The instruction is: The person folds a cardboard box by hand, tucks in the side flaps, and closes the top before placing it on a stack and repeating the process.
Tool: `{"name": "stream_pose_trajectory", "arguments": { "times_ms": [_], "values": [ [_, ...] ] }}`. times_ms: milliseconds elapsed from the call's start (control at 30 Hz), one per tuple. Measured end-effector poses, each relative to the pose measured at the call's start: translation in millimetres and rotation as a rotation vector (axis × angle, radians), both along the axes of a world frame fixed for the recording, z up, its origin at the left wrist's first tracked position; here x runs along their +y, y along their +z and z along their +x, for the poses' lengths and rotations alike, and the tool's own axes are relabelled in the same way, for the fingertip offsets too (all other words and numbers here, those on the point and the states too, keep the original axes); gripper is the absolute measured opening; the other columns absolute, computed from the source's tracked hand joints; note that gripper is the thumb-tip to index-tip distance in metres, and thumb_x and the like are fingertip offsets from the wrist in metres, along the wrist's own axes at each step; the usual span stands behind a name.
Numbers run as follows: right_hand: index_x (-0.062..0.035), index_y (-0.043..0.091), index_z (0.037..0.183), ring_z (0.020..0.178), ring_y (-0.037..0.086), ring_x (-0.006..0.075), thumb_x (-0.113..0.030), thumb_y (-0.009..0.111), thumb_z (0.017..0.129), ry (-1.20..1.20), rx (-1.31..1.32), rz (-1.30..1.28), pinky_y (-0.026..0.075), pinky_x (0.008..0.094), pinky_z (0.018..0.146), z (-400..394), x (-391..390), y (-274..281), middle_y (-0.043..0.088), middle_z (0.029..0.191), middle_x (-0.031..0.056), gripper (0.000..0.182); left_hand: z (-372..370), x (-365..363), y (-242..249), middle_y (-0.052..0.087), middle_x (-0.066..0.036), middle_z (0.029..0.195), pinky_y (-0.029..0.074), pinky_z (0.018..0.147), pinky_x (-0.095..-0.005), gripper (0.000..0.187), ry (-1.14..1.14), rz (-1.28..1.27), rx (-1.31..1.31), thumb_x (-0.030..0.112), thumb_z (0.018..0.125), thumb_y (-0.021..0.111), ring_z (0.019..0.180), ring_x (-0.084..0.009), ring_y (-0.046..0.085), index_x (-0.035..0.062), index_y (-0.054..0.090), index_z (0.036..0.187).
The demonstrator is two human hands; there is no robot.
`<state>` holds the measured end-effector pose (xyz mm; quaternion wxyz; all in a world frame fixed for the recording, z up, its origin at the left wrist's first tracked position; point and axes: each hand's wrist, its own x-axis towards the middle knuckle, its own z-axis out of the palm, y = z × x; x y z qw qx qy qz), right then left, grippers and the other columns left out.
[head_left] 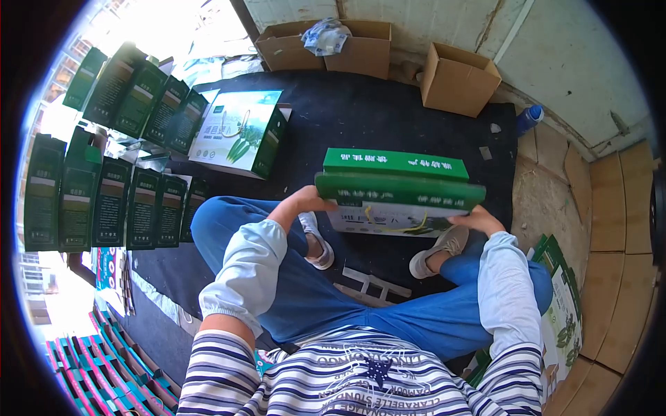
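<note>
Currently, through the head view, I look down on one seated person (pixel 361 371). The left hand (pixel 309 201) grips the left end of one green-and-white carton (pixel 399 191); the right hand (pixel 480 221) grips its lower right corner. The carton is over a black sheet (pixel 388 114), near two pale shoes (pixel 442 249); I cannot tell whether it rests on it. One yellow cord (pixel 422 224) loops on its white face. One pale slotted piece (pixel 378 286) lies between the legs.

Farther left stands one vegetable-print carton (pixel 225 139), beside two rows of dark green cartons (pixel 111 201): I count five in the upper row, six in the lower. Against the far wall, one brown box (pixel 454 83) stands at right; at left, brown cardboard (pixel 359 59), one box or two, I cannot tell, bears one crumpled plastic bag (pixel 326 37). One blue bottle (pixel 530 119) is just beside the sheet's right edge.
</note>
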<state>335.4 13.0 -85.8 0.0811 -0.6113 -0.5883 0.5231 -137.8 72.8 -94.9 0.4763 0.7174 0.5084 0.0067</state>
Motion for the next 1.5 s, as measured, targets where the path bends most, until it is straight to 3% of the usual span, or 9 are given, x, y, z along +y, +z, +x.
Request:
{"name": "stream_pose_trajectory", "arguments": {
  "times_ms": [333,533,633,733,967,1067,1267,1400,1500],
  "values": [
    [0.0002,0.051,0.126,0.114,0.053,0.0352,-0.064,0.056,0.08,-0.534,0.084,-0.096,0.052,0.0499,0.08,-37.1,26.0,-23.0,0.054,0.125,0.0191,0.079,22.0,37.5,3.9,0.064,-0.018,0.102,0.049,0.083,-0.0342,0.063,0.664,0.025,-0.153,0.043,0.078,0.072,0.096,-0.0219,0.061,-0.0074,0.058,0.114],
    [0.0059,0.059,0.106,0.084,0.065,0.0288,-0.062,0.053,0.082,-0.607,-0.096,-0.054,0.054,0.0343,0.057,-42.6,23.5,-114.6,0.063,0.101,0.0192,0.073,21.2,46.2,-56.8,0.058,-0.022,0.117,0.045,0.093,-0.0349,0.073,0.613,-0.06,-0.118,0.019,0.068,0.069,0.109,-0.0291,0.058,-0.0084,0.042,0.129],
    [0.0027,0.062,0.101,0.074,0.061,0.0207,-0.05,0.055,0.088,-0.645,0.059,-0.045,0.046,0.0294,0.061,-56.5,14.5,-107.4,0.066,0.09,0.0108,0.054,9.2,39.0,-94.2,0.06,-0.023,0.115,0.047,0.091,-0.0352,0.073,0.684,-0.046,-0.204,0.019,0.068,0.072,0.106,-0.0302,0.06,-0.0093,0.042,0.128],
    [-0.0082,0.055,0.12,0.109,0.054,0.0242,-0.058,0.054,0.086,-0.617,0.268,-0.217,0.043,0.043,0.084,-52.1,-0.5,-153.2,0.057,0.12,0.0089,0.06,0.1,28.3,-94.1,0.061,-0.024,0.112,0.051,0.085,-0.0367,0.07,0.598,-0.28,0.112,0.027,0.066,0.077,0.101,-0.0323,0.062,-0.0094,0.05,0.119],
    [-0.0054,0.055,0.118,0.1,0.061,0.0207,-0.041,0.055,0.093,-0.759,0.499,-0.296,0.05,0.0388,0.085,-37.4,3.9,-191.4,0.062,0.112,0.0078,0.043,21.2,33.4,-50.8,0.06,-0.024,0.115,0.048,0.09,-0.039,0.073,0.658,-0.103,0.221,0.043,0.066,0.073,0.108,-0.0354,0.059,-0.0055,0.052,0.117],
    [-0.0054,0.053,0.121,0.102,0.06,0.0211,-0.038,0.053,0.094,-0.51,0.618,-0.038,0.05,0.0394,0.087,-63.5,31.5,-174.5,0.061,0.115,0.0067,0.042,12.2,64.9,-4.9,0.06,-0.023,0.113,0.048,0.091,-0.041,0.067,0.7,0.102,0.277,0.044,0.068,0.07,0.106,-0.0361,0.059,-0.0035,0.052,0.113],
    [-0.0079,0.05,0.125,0.105,0.058,0.0191,-0.035,0.051,0.096,-0.617,0.915,-0.16,0.048,0.0401,0.088,-213.7,106.3,-62.3,0.059,0.118,0.0051,0.039,-99.3,139.0,86.6,0.06,-0.024,0.113,0.048,0.09,-0.0403,0.073,0.723,0.31,0.335,0.046,0.068,0.071,0.106,-0.0347,0.059,-0.0031,0.05,0.119],
    [-0.0062,0.049,0.127,0.107,0.056,0.0192,-0.035,0.053,0.094,-0.477,0.887,-0.161,0.046,0.0421,0.088,-334.6,149.5,-5.1,0.058,0.117,0.0042,0.044,-215.7,158.0,137.2,0.059,-0.022,0.116,0.046,0.091,-0.0414,0.081,0.87,0.519,0.33,0.056,0.069,0.07,0.108,-0.0329,0.058,-0.0037,0.051,0.12],
    [-0.0045,0.045,0.133,0.105,0.054,0.0192,-0.036,0.055,0.092,-0.277,0.666,0.023,0.043,0.0384,0.089,-409.2,178.3,23.8,0.058,0.116,0.0046,0.053,-236.7,143.7,126.9,0.059,-0.019,0.116,0.047,0.088,-0.0429,0.085,0.872,0.925,0.748,0.065,0.07,0.065,0.108,-0.0311,0.057,-0.0007,0.052,0.122]
  ]
}}
